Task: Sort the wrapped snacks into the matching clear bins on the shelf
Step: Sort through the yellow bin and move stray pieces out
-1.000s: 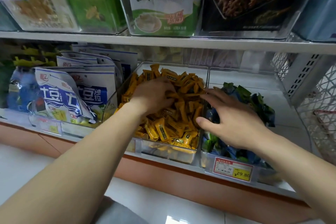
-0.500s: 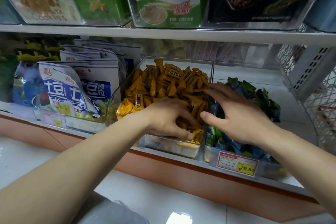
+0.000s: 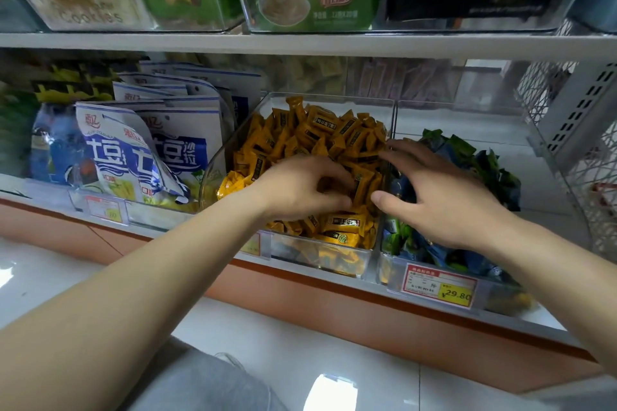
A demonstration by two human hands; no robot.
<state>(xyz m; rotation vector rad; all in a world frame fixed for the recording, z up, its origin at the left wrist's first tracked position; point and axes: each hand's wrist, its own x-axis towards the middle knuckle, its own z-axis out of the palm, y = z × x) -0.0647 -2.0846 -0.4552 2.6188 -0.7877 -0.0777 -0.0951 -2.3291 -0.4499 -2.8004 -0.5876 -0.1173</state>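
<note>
The left hand [image 3: 300,190] has come back from the rear of the middle bin [image 3: 230,150] to its front half, near the centre of the frame. A second ago it lay flat and deep in the yellow snacks [image 3: 320,130]. Now its fingers are curled down into the pile, thumb underneath, and they seem to close on a wrapper or two at the tips. The hand is blurred there, so I cannot say how many it holds.

The right hand [image 3: 444,200] has hardly shifted. It is spread wide, fingers apart and gripping nothing, and it hovers over the clear wall between the middle bin and the right bin [image 3: 450,113]. Its palm is above the green snacks [image 3: 467,157] and its fingertips reach across towards the yellow ones.

The yellow snacks fill the middle bin, heaped higher at the back. The green ones, with blue wrappers among them, lie in the right bin behind the price tag [image 3: 439,284] at lower right. I see no green wrapper in the yellow pile from here.

The raking has given way to a pick, I would say. If the left hand has found a stray, it needs to cross the wall. If the wrapper is yellow, it is already home and the hand is only tidying. The right hand looks placed to take or guard whatever comes over.
</note>
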